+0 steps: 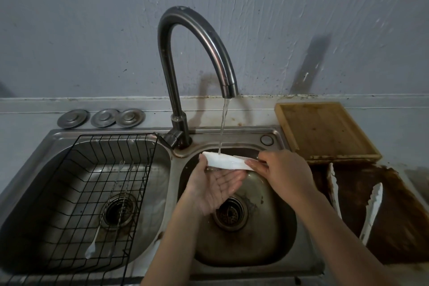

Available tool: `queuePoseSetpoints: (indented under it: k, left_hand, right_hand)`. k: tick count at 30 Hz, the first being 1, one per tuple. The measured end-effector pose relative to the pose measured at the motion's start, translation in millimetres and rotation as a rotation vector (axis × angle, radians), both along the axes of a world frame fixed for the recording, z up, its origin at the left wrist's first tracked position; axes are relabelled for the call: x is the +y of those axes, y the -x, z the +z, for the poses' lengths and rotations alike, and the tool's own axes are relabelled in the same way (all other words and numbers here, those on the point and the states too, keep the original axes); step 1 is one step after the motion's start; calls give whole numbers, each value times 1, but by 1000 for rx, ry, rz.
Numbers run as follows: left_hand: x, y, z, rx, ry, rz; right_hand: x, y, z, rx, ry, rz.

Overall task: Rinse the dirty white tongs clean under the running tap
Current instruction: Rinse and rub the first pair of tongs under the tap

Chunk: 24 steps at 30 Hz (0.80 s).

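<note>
A black wire dish rack [92, 183] sits in the left basin of the stainless steel double sink [34, 169], with slim metal utensils [120, 183] lying in it. 3 round metal drain covers [102, 117] rest in a row on the grey ledge behind. A worn wooden chopping board [325, 131] lies to the right, near a stained brown patch of counter [383, 216].

A home kitchen: double steel sink [276, 139], gooseneck tap [185, 37], wooden chopping board [325, 132].
</note>
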<state>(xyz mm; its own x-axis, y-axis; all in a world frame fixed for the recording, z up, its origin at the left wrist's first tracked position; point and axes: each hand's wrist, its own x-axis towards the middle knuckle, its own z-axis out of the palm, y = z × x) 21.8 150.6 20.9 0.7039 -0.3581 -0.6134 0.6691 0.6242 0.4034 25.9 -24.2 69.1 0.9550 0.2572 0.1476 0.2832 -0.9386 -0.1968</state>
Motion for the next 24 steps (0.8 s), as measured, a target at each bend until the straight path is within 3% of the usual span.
queuePoseSetpoints:
  k: [7, 12, 24]
  left_hand:
    - [-12, 6, 1, -35, -121, -107]
    - [3, 1, -3, 28, -37, -65]
    - [19, 1, 3, -17, -292, -44]
  right_hand:
    - [-6, 4, -2, 44, 18, -29]
    - [-10, 9, -6, 45, -48, -49]
    - [-11, 19, 0, -47, 10, 86]
